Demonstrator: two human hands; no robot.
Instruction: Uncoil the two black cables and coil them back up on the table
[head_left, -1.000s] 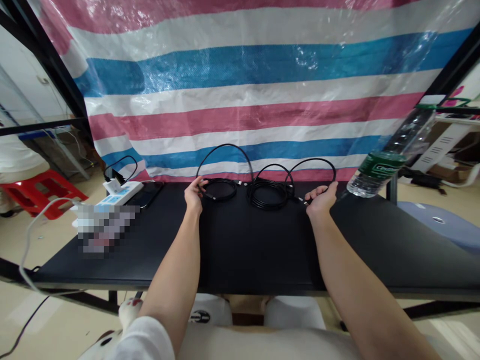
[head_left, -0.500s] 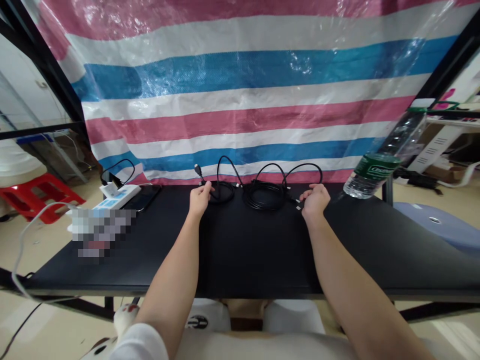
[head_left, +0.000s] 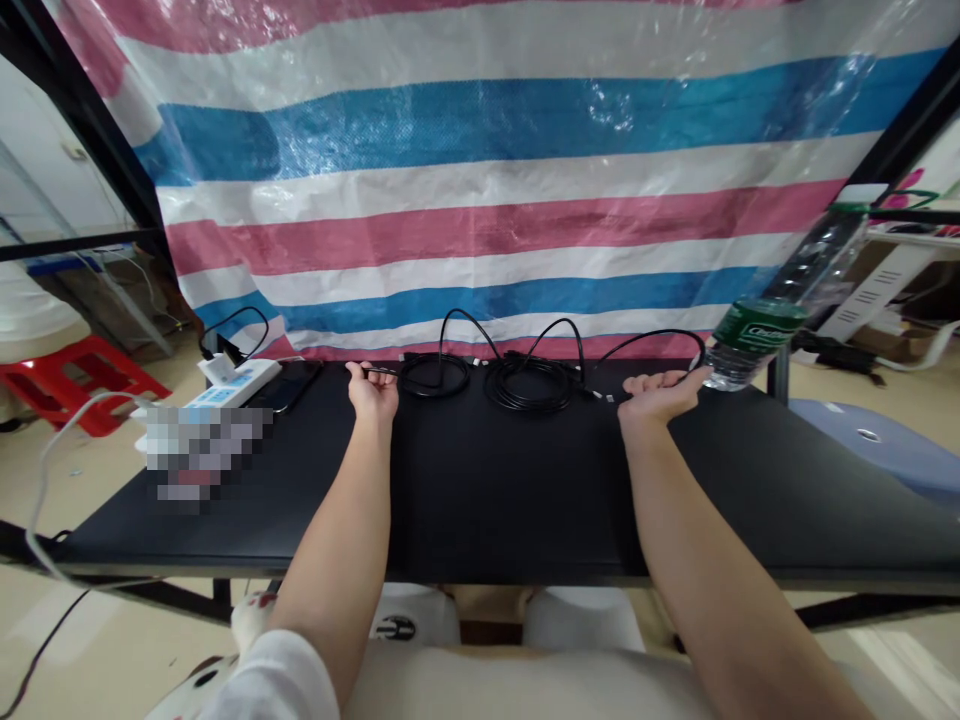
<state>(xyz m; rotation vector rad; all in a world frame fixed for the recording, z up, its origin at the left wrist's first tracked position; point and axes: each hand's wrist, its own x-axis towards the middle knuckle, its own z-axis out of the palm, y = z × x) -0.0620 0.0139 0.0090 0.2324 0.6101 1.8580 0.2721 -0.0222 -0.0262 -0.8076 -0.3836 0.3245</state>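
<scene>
My left hand [head_left: 373,392], palm turned up, grips a thin black cable at the left end of the cable pile, its fingers curled round it. Two black cable coils lie side by side at the back of the tabletop: a smaller coil [head_left: 435,394] and, to its right, a larger coil [head_left: 525,407]. Loose loops rise above both. My right hand [head_left: 664,393] is closed on another stretch of black cable [head_left: 667,332], which arches over from the pile. Small light-coloured connector tips [head_left: 598,394] lie just left of my right hand.
A large water bottle [head_left: 757,325] leans right of my right hand. At the left are a white power strip [head_left: 251,382] with a plug and a dark phone [head_left: 296,388]. A striped plastic sheet [head_left: 480,230] hangs behind the black tabletop [head_left: 495,500].
My hands have moved apart, left hand leftward and right hand rightward towards the bottle. The cable by the right hand is drawn into a wider arch, and the upright connector at left has dropped from sight.
</scene>
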